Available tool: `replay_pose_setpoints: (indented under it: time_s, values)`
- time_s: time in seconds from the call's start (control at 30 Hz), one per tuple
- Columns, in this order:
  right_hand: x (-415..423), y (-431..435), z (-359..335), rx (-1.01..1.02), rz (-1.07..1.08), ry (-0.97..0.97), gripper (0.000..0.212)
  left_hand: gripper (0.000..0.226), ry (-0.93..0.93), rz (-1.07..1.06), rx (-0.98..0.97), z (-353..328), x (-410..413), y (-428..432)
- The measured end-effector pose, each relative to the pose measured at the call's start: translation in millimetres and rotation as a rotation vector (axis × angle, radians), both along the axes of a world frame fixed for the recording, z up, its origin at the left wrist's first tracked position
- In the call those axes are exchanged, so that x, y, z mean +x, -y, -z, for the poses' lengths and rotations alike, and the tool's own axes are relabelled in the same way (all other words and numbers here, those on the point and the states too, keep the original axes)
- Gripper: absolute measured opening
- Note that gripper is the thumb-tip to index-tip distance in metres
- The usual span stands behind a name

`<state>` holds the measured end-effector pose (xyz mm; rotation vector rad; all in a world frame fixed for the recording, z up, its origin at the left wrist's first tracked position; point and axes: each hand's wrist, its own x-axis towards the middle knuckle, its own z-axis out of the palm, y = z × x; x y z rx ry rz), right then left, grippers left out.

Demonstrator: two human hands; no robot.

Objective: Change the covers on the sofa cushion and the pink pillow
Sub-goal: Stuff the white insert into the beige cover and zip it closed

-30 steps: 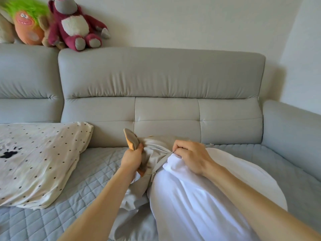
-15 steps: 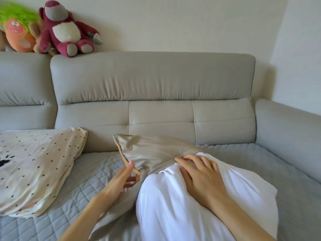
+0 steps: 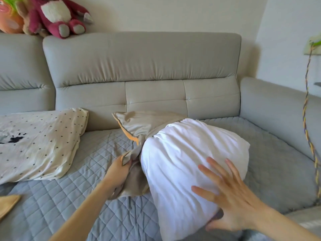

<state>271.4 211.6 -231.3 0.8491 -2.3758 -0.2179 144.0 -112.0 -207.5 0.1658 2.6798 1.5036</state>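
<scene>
Nearest, the right hand [image 3: 232, 195] lies spread on the near end of the white cushion insert [image 3: 187, 153], its fingers [image 3: 208, 173] straight and fanned across the fabric, the thumb low against the underside. The insert stands bulky on the sofa seat, its near part bare and its far end tucked into the beige cover [image 3: 147, 124], which has an orange edge along its left side. To the left of the insert, the left hand [image 3: 118, 169] grips the loose near edge of that cover, fingers curled round a fold of the cloth, with more of the cover bunched beneath the wrist and touching the insert's left flank.

All of this rests on a grey quilted seat pad [image 3: 73, 197]. At the near left edge an orange cloth corner [image 3: 8, 204] shows. Farther left lies a cream pillow with dark dots [image 3: 40, 145], apart from the cover, its far end near the backrest.

Behind, the grey sofa backrest [image 3: 142, 66] runs across, with the armrest [image 3: 278, 108] on the right. On top of the backrest at far left sit a red plush toy [image 3: 57, 16] and an orange plush toy [image 3: 10, 18]. A braided cord [image 3: 306, 105] hangs at the right, before a pale wall [image 3: 173, 13].
</scene>
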Motion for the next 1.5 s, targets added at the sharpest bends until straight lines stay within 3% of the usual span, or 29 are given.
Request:
replay_pose_setpoints:
  time_s: [0.07, 0.1, 0.2, 0.3, 0.37, 0.43, 0.5, 0.6, 0.73, 0.83, 0.93, 1.03, 1.1, 1.13, 1.2, 1.27, 1.33, 1.4, 1.5]
  values:
    - [-7.2, 0.4, 4.9, 0.1, 0.119, 0.001, 0.099, 0.03, 0.027, 0.045, 0.009, -2.8, -0.1, -7.9]
    - [-16.9, 5.0, -4.0, -0.007, 0.166, -0.011, 0.101, 0.025, 0.05, 0.055, 0.039, -5.4, 0.8, -9.9]
    - [-54.3, 40.0, -76.9, -0.55, 0.216, -0.094, 0.072, 0.012, 0.064, 0.057, 0.1, -27.0, 5.2, -10.7]
    - [-87.7, 98.2, -147.2, -0.732, 0.215, -0.217, 0.058, 0.035, 0.184, 0.013, 0.224, -45.2, 9.9, 19.1]
    - [-103.3, 141.9, -152.8, -0.657, 0.075, -0.173, 0.061, 0.047, 0.301, -0.044, 0.183, -35.1, 17.7, 54.7]
    - [-109.6, 182.6, -117.9, -0.514, -0.096, 0.04, 0.064, 0.052, 0.318, -0.165, 0.144, -6.2, 32.9, 94.9]
    - [-106.2, 213.1, -59.5, -0.304, -0.169, 0.224, 0.068, 0.043, 0.377, -0.355, 0.291, 14.9, 51.0, 126.5]
    - [-98.5, 222.3, 5.4, -0.152, -0.204, 0.253, 0.064, 0.037, 0.289, -0.556, 0.356, 19.6, 58.1, 166.8]
    - [-79.2, 214.7, 15.9, -0.127, -0.154, 0.163, 0.062, 0.033, -0.129, -0.333, 0.078, -32.3, 73.9, 135.4]
    - [-52.5, 207.9, 7.6, -0.133, -0.177, 0.161, 0.069, 0.049, -0.302, -0.061, -0.121, -61.3, 77.0, 63.7]
    - [-25.0, 170.7, -3.1, -0.194, -0.183, 0.169, 0.066, 0.044, -0.398, 0.102, -0.321, -65.9, 68.4, -6.1]
    - [-2.7, 104.6, -17.9, -0.412, -0.125, 0.05, 0.048, 0.057, -0.488, 0.199, -0.368, -55.1, 66.5, -44.0]
    - [0.1, 54.3, -26.2, -0.583, 0.1, -0.016, 0.043, 0.069, -0.556, 0.193, -0.478, -47.6, 67.0, -57.8]
    - [-2.2, 32.8, -28.0, -0.689, 0.274, 0.018, 0.047, 0.075, -0.577, 0.183, -0.577, -42.9, 67.1, -62.9]
    - [-9.0, 3.7, -25.9, -0.974, 0.553, 0.265, 0.061, 0.095, -0.622, 0.199, -0.806, -33.1, 66.6, -72.5]
    - [-15.8, -4.8, -17.9, -1.338, 0.611, 0.615, 0.079, 0.121, -0.67, 0.28, -0.989, -22.0, 69.3, -79.6]
    - [-22.8, -1.1, -8.8, -1.463, 0.582, 0.835, 0.092, 0.134, -0.693, 0.355, -1.108, -7.4, 69.5, -73.4]
    - [-30.6, 4.5, -8.7, -1.415, 0.568, 0.862, 0.076, 0.137, -0.695, 0.372, -1.18, -0.5, 63.5, -48.1]
    - [-39.1, 26.0, -27.0, -1.388, 0.452, 0.729, 0.036, 0.119, -0.715, 0.277, -1.1, -21.0, 39.9, 11.5]
